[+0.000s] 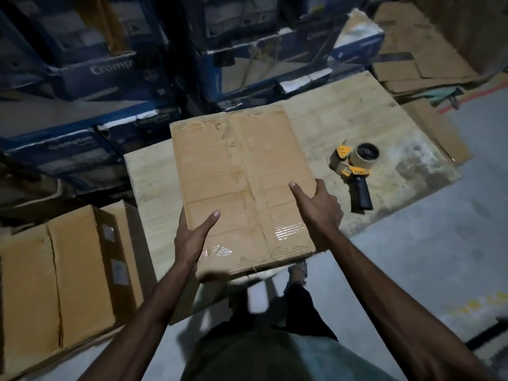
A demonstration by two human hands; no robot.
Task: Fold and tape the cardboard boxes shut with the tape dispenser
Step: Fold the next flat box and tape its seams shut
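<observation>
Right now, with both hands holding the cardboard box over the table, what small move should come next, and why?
Probably set the cardboard box down on the wooden table. The left hand and the right hand both grip its near end, thumbs on top, so neither is free for the tape dispenser, which lies on the table to the right of the box.

Left hand [192, 237], right hand [321, 209] outstretched, fingers seemingly curled

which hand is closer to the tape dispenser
Right. The right hand grips the right edge of the cardboard box, beside the tape dispenser lying on the board; the left hand holds the box's left edge, farther off.
</observation>
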